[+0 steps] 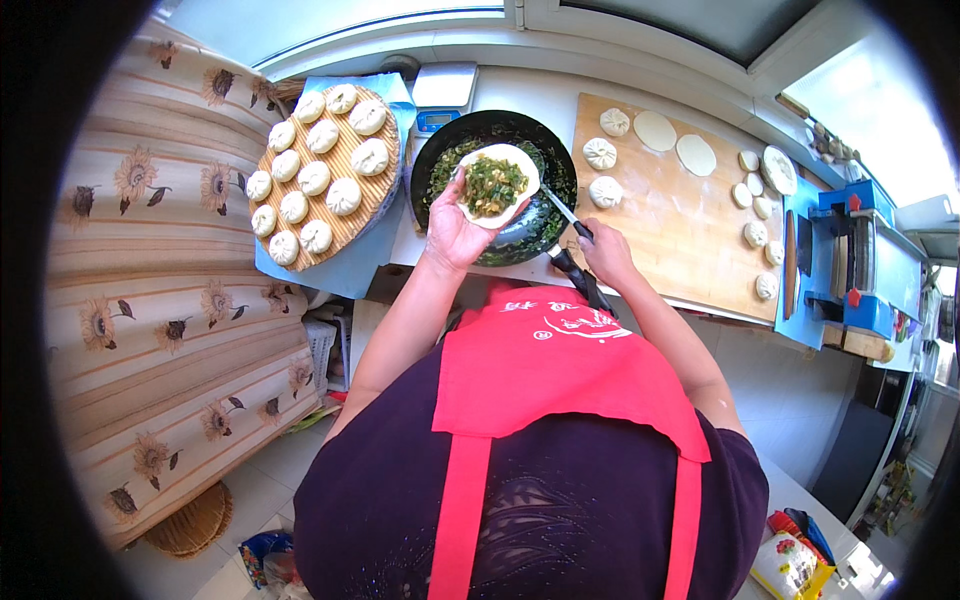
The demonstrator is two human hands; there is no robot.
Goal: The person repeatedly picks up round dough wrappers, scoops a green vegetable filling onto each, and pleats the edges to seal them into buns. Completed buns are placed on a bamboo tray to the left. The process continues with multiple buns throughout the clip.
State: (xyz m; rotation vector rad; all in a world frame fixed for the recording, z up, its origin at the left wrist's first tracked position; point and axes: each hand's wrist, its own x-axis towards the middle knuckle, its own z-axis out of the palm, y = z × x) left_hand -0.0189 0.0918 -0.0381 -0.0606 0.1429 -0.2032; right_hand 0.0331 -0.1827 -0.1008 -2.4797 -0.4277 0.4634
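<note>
My left hand (460, 232) holds a round dough wrapper (531, 166) from below, over a black wok (421, 161). A mound of chopped green and yellowish filling (491, 186) covers the wrapper's middle. My right hand (609, 253) grips the black handle of a metal spoon or spatula (564, 208); its head is at the wok, partly hidden behind the wrapper. More filling (448, 157) lies inside the wok. Right of the wok, three pleated buns (600, 153) and two flat wrappers (696, 155) lie on a floured wooden board (660, 232).
Many pleated buns (322, 136) sit on a round slatted tray (330, 214) at left. A kitchen scale (444, 86) stands behind the wok. Dough pieces (742, 195) and a rolling pin (790, 262) lie right, near a blue-ended roller machine (862, 255). The wok's handle (574, 271) points towards me.
</note>
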